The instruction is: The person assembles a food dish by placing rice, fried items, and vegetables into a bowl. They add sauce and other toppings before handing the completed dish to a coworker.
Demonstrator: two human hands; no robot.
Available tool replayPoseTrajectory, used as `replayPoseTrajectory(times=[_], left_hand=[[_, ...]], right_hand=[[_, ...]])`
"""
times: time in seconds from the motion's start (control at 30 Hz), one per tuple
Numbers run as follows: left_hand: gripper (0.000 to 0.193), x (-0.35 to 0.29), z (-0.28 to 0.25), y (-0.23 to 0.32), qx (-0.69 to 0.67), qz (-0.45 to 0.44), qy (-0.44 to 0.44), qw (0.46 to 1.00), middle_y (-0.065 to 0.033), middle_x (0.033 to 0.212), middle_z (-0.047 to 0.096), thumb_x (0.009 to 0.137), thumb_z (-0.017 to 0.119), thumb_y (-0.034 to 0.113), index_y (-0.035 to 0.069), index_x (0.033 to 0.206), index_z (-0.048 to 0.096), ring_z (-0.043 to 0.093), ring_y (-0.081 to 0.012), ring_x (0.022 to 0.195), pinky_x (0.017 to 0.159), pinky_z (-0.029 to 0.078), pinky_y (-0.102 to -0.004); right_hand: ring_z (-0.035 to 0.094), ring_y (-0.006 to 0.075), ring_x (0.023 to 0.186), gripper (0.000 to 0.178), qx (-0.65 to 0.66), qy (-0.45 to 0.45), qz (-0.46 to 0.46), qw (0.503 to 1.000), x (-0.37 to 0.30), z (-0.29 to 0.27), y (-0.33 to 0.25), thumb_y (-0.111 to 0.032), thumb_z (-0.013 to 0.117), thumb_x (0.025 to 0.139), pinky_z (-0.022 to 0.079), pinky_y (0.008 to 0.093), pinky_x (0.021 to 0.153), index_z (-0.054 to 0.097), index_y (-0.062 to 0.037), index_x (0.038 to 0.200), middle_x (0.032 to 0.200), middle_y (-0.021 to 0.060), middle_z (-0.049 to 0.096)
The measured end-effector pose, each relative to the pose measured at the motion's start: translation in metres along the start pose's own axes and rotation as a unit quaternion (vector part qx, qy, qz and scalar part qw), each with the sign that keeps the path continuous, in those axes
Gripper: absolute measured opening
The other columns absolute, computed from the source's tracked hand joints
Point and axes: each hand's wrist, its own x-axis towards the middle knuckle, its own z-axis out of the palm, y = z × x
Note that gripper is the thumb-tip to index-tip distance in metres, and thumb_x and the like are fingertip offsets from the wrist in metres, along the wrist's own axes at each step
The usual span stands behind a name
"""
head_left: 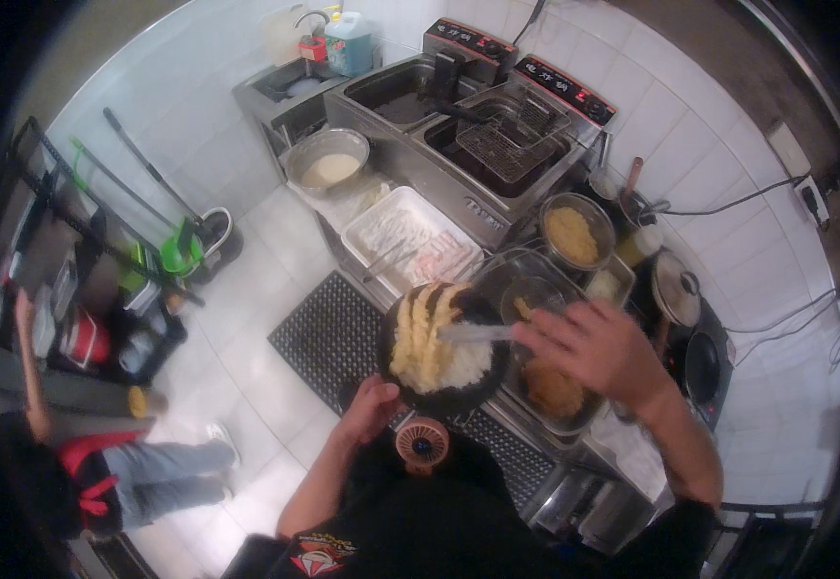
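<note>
My left hand is closed on the near left rim of a black bowl, held in front of my body. White rice fills its right side, and several golden fried strips lie side by side across the left. From the right, my right hand grips what look like metal tongs. Their tip reaches the strips and rice; motion blurs the fingers a little. Under that hand, a steel tray holds a breaded fried piece.
Beyond the bowl is a white tray of floured pieces, with a batter bowl behind. A double fryer carries a wire basket. Pans and a lidded pot stand right. Another person is at the left shelves.
</note>
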Motion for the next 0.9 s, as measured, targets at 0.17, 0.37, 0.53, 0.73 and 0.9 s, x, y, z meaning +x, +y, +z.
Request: replayPoseTrajectory(times=[0.17, 0.37, 0.53, 0.73, 0.9], left_hand=[[0.048, -0.007, 0.002, 0.001, -0.007, 0.044, 0.023, 0.999, -0.0092, 0.108, 0.057, 0.077, 0.066, 0.019, 0.0, 0.118, 0.049, 0.056, -0.0207, 0.092, 0.081, 0.047, -0.036], [0.053, -0.012, 0.012, 0.01, -0.007, 0.093, 0.028, 0.995, -0.01, 0.115, 0.059, 0.078, 0.066, 0.02, -0.002, 0.123, 0.049, 0.059, -0.0205, 0.096, 0.082, 0.047, -0.0325], [0.052, -0.012, 0.005, 0.015, -0.005, 0.102, 0.022, 0.995, -0.0107, 0.112, 0.059, 0.078, 0.066, 0.02, -0.001, 0.122, 0.047, 0.059, -0.0223, 0.097, 0.083, 0.047, -0.0347], [0.052, -0.011, -0.004, 0.019, -0.007, 0.084, 0.015, 0.996, -0.0122, 0.115, 0.055, 0.08, 0.066, 0.022, -0.001, 0.122, 0.043, 0.057, -0.0242, 0.101, 0.085, 0.047, -0.0367], [0.053, -0.004, -0.004, 0.024, 0.094, 0.027, 0.024, 0.995, -0.009, 0.114, 0.056, 0.083, 0.062, 0.024, -0.001, 0.127, 0.047, 0.055, -0.0188, 0.099, 0.084, 0.046, -0.0323]], right_hand=[[0.062, 0.0313, 0.089, 0.035, 0.146, -0.052, 0.284, 0.946, -0.05, 0.032, 0.025, -0.024, 0.062, 0.085, 0.051, 0.0412, 0.075, 0.062, -0.0074, 0.116, 0.104, 0.0132, 0.063], [0.062, 0.0375, 0.09, 0.034, 0.148, -0.177, 0.409, 0.883, -0.097, 0.136, 0.005, -0.031, 0.057, 0.089, 0.051, 0.0465, 0.076, 0.062, -0.0042, 0.108, 0.099, 0.0181, 0.062], [0.063, 0.0359, 0.089, 0.032, 0.176, -0.153, 0.44, 0.867, -0.103, 0.136, -0.002, -0.029, 0.06, 0.087, 0.051, 0.0465, 0.075, 0.062, -0.0059, 0.109, 0.1, 0.0164, 0.063], [0.061, 0.0282, 0.092, 0.032, 0.026, -0.067, 0.347, 0.935, -0.086, 0.036, 0.011, -0.02, 0.06, 0.086, 0.05, 0.0403, 0.074, 0.06, -0.0103, 0.116, 0.102, 0.006, 0.063], [0.059, 0.0195, 0.085, 0.035, 0.042, -0.017, 0.123, 0.991, -0.034, -0.013, 0.0, -0.016, 0.06, 0.08, 0.046, 0.0336, 0.07, 0.062, -0.0126, 0.115, 0.1, -0.0002, 0.062]])
